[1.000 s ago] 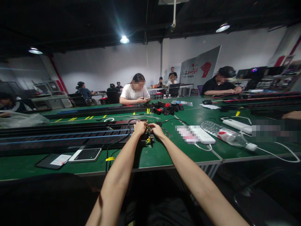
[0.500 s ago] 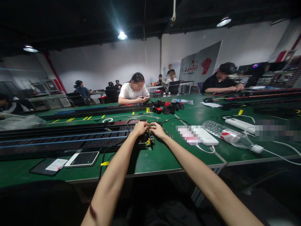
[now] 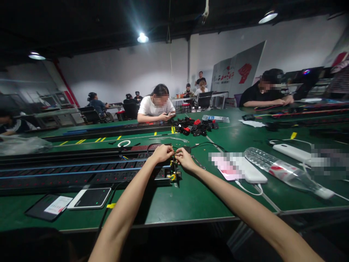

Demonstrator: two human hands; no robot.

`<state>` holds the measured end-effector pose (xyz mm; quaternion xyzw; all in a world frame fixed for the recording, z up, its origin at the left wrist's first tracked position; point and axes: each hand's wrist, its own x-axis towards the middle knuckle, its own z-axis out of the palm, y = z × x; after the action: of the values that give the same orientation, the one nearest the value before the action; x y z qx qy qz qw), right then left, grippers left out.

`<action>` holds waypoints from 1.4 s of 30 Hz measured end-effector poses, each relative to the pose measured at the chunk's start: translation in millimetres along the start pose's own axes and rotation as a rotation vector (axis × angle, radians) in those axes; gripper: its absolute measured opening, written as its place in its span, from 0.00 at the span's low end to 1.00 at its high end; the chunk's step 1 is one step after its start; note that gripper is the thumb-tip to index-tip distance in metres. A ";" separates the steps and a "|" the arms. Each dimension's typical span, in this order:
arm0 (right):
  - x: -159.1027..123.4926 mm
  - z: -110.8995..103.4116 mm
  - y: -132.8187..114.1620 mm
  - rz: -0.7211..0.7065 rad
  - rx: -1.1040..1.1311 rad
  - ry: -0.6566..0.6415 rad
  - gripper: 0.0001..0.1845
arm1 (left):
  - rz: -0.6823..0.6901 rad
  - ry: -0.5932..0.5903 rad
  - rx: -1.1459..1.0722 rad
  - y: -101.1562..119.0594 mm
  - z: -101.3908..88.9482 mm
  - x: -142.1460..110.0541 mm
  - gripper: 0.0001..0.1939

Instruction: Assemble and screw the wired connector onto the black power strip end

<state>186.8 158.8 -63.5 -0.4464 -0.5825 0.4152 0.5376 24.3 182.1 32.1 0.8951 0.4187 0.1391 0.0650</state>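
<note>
Green counter [image 3: 163,213] under us, and our left hand [image 3: 163,153] and right hand [image 3: 185,160] meet at the end of a long black power strip [image 3: 81,177], lying sideways. Our fingers [image 3: 177,154] are pinched together on something too small to tell — a small yellow connector [image 3: 172,177] sits just below, between both hands.

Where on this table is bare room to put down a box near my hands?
The green tabletop is free in front of the power strip, between your left forearm and right forearm. Crowded around your left hand and right hand, where wires and small yellow parts sit.
</note>
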 end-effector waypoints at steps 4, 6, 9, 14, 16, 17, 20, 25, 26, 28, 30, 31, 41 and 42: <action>0.0 0.3 1.9 0.038 0.057 -0.007 0.14 | 0.061 -0.002 0.033 -3.6 -3.4 0.8 0.11; -0.5 0.5 1.7 0.051 0.079 -0.004 0.15 | 0.113 -0.002 0.056 -6.7 -4.6 3.1 0.11; -1.9 1.2 -0.3 0.074 0.096 -0.004 0.14 | 0.166 -0.011 0.079 -10.7 -5.9 7.0 0.11; -6.0 2.9 -5.4 0.088 0.073 -0.005 0.14 | 0.198 -0.052 0.107 -11.5 -8.8 9.4 0.10; -7.5 4.0 -6.1 0.096 0.069 0.004 0.13 | 0.188 -0.072 0.105 -10.2 -10.2 8.4 0.10; -8.0 4.5 -5.9 0.103 0.066 0.011 0.13 | 0.189 -0.080 0.104 -9.4 -10.8 7.7 0.10; -8.9 5.5 -4.5 0.125 0.049 0.025 0.12 | 0.193 -0.084 0.109 -6.4 -11.1 5.6 0.09; -11.7 4.2 -10.8 0.117 -0.095 0.004 0.12 | 0.175 -0.110 0.150 -1.0 -11.1 6.4 0.10; -12.7 3.9 -14.1 0.106 -0.134 -0.003 0.11 | 0.180 -0.121 0.157 -0.2 -12.0 7.2 0.11; -15.0 3.7 -21.5 0.068 -0.190 0.002 0.10 | 0.201 -0.141 0.169 1.2 -15.3 9.2 0.11; -17.1 3.5 -28.4 0.052 -0.223 0.004 0.09 | 0.221 -0.166 0.180 2.0 -20.1 12.0 0.11; -17.9 3.3 -31.1 0.054 -0.232 -0.002 0.09 | 0.228 -0.182 0.184 2.3 -22.6 13.6 0.11; -19.4 2.2 -27.2 0.111 -0.143 -0.022 0.11 | 0.242 -0.187 0.119 -2.3 -15.7 19.5 0.10; -19.3 2.1 -26.8 0.113 -0.135 -0.021 0.11 | 0.232 -0.177 0.098 -3.1 -13.5 18.5 0.10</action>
<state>183.2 133.2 -42.7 -0.5096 -0.5887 0.4093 0.4757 29.2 198.4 47.8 0.9483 0.3114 0.0455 0.0416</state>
